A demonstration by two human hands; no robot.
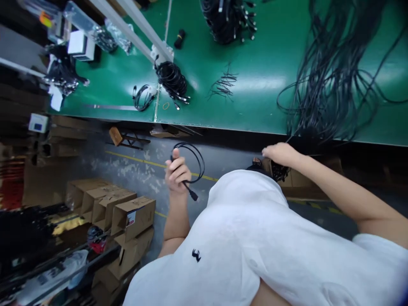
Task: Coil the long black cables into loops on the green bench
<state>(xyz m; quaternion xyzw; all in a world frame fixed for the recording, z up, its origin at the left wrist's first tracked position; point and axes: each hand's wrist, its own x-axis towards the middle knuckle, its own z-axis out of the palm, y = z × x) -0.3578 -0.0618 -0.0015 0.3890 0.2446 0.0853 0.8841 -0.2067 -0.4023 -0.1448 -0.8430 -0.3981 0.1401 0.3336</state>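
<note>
My left hand [177, 173] is raised over the floor, left of my body, its fingers closed around a coiled black cable [202, 163]. The cable's loop stands out to the right of the hand, and one end with a black connector [193, 195] hangs below the fingers. My right hand [280, 154] is at the table's front edge, just below a large heap of loose black cables [328, 93]. Its fingers are pressed together; what they hold, if anything, I cannot make out. Several thin black ties [225, 83] lie on the green table [255, 106] between the hands.
A bundle of coiled cables [172, 80], a single coiled cable [143, 98] and a rubber band [166, 106] lie on the table's left part. A bigger cable bundle [223, 21] is at the back. Metal posts [140, 32] rise there. Cardboard boxes [134, 216] stand on the floor.
</note>
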